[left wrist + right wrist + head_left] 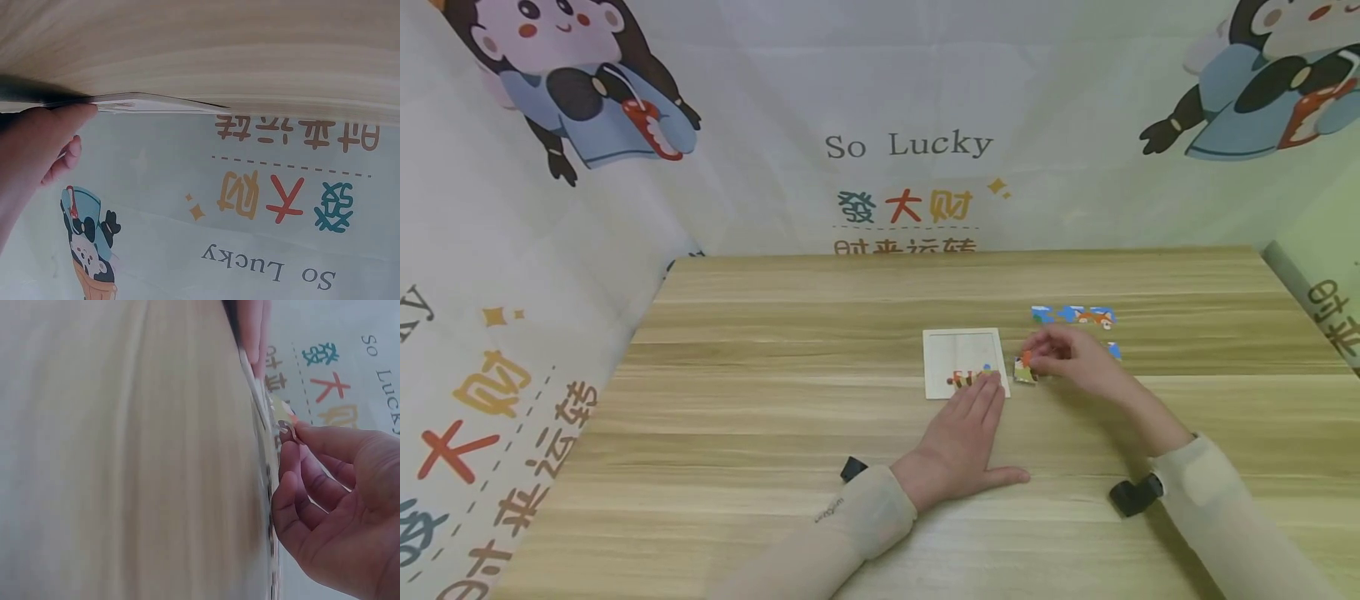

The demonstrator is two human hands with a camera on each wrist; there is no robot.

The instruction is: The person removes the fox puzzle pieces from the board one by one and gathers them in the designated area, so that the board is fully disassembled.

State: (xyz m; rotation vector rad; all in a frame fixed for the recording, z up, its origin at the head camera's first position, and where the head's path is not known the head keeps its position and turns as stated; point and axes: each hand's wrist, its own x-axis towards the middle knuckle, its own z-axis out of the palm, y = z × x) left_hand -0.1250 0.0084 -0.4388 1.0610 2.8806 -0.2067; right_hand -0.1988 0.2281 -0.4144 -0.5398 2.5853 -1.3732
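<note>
A white square puzzle tray (942, 357) lies on the table, with a few colored puzzle pieces (961, 380) along its near side. My left hand (958, 442) reaches over that near edge, fingers straight and thumb spread, the fingertips resting on the tray and hiding part of the pieces. Just right of the tray, my right hand (1075, 358) pinches a puzzle piece (1022, 370) with green and orange on it. In the right wrist view the thumb and index finger grip this tilted piece (285, 425). The left wrist view shows the tray (147, 102) edge-on under the left fingers.
More puzzle pieces (1066, 314), blue with an orange animal, lie in a row behind my right hand. Another blue piece (1115, 351) shows beside the right wrist, partly covered. The wooden table (737, 417) meets a printed cloth (910, 83) at its back.
</note>
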